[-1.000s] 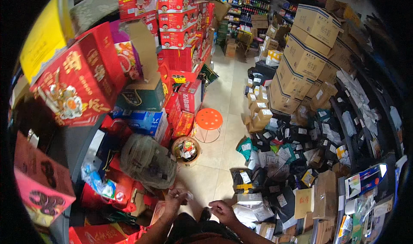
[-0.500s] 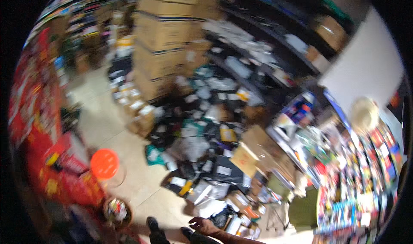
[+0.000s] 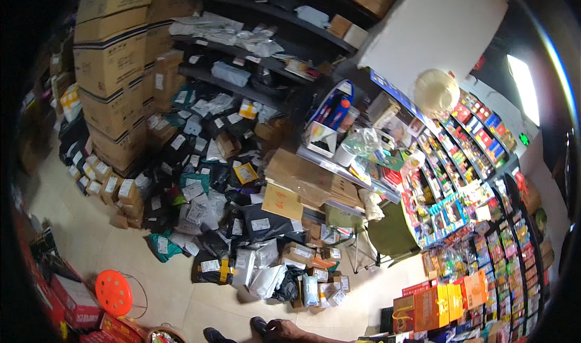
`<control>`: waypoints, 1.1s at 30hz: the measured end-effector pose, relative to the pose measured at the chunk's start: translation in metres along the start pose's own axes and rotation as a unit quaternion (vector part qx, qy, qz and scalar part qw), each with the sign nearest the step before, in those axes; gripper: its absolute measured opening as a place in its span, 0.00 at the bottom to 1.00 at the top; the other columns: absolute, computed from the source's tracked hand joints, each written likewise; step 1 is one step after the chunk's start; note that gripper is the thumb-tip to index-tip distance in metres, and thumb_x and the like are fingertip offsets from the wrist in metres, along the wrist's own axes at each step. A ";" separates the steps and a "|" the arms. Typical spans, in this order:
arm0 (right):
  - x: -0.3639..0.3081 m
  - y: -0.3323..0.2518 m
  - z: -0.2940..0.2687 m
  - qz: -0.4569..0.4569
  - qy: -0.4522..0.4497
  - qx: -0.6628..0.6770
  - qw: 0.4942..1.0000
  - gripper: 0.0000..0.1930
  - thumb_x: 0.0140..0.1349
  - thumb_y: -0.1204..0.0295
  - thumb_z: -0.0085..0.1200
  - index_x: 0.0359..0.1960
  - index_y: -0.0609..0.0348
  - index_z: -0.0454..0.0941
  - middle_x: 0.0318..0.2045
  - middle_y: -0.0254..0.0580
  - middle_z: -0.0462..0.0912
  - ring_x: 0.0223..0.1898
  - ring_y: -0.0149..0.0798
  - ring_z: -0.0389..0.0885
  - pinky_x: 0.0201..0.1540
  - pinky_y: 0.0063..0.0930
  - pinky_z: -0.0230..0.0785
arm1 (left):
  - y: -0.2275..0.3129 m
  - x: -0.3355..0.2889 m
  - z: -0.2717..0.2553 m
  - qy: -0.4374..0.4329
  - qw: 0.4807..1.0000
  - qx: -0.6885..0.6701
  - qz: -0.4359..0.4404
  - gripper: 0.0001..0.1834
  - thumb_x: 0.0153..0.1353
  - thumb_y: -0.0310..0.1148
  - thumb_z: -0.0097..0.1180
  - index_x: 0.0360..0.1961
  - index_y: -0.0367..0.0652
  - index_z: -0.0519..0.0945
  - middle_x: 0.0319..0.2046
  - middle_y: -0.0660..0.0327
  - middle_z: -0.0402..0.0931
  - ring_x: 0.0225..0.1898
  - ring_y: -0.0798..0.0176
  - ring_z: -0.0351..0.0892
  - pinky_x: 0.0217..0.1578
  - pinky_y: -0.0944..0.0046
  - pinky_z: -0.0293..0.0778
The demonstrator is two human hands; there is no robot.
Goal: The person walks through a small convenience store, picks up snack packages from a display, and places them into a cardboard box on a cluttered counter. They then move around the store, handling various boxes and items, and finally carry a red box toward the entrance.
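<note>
glossy plastic parcel bags (image 3: 260, 276), matt cardboard boxes (image 3: 112, 70)

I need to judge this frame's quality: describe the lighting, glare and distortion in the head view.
Head view: fisheye bends the stacked cardboard boxes and shelves toward a black rim; a bright window blows out at upper right; the parcel pile sits dim but fairly sharp; only one hand shows, cut off by the lower edge.

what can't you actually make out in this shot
- Hand, head view: only a knuckle and wrist edge shows; the bottom edge cuts off the rest, so which hand it is, and any grip, cannot be told.
- Second hand: out of frame.
- Shoes: cut by the bottom edge.
- Parcel pile: lower packages are buried under upper ones; labels too small.
- Left boxes: rim distortion and shadow.
- Snack racks: items too small.
</note>
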State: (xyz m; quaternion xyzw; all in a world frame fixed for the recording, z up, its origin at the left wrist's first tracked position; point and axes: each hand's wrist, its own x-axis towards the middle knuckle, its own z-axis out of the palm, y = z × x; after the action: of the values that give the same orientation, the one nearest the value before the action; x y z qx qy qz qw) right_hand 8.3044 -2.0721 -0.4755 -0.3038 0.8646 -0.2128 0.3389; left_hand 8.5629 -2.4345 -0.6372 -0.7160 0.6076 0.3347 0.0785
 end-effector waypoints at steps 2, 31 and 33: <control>-0.006 0.020 0.002 -0.147 0.020 -0.061 0.987 0.11 0.57 0.65 0.45 0.35 0.57 0.74 0.33 0.48 0.80 0.36 0.51 0.79 0.39 0.40 0.72 | 0.012 -0.004 -0.001 -0.003 1.000 -0.007 0.013 0.09 0.59 0.36 0.54 0.36 0.43 0.76 0.25 0.66 0.72 0.26 0.66 0.70 0.27 0.62 0.69; -0.038 0.238 -0.208 0.132 0.270 0.450 0.841 0.29 0.56 0.56 0.60 0.53 0.64 0.70 0.44 0.48 0.80 0.43 0.39 0.80 0.47 0.30 0.72 | 0.417 -0.248 0.101 -0.326 0.896 -0.138 0.269 0.33 0.58 0.52 0.55 0.60 0.48 0.64 0.59 0.56 0.63 0.60 0.50 0.61 0.53 0.46 0.61; -0.013 0.218 -0.248 0.129 0.269 0.507 0.809 0.32 0.55 0.55 0.60 0.55 0.65 0.67 0.49 0.52 0.77 0.46 0.42 0.79 0.48 0.30 0.72 | 0.482 -0.253 0.105 -0.344 0.880 -0.175 0.278 0.36 0.59 0.53 0.54 0.64 0.50 0.60 0.61 0.59 0.62 0.61 0.55 0.61 0.55 0.46 0.61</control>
State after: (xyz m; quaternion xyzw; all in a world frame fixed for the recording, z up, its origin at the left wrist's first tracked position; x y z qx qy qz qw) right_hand 8.0514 -1.8657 -0.4261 0.0948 0.7218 -0.6483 0.2231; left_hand 8.0683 -2.2935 -0.4307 -0.3596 0.6482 0.6685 0.0596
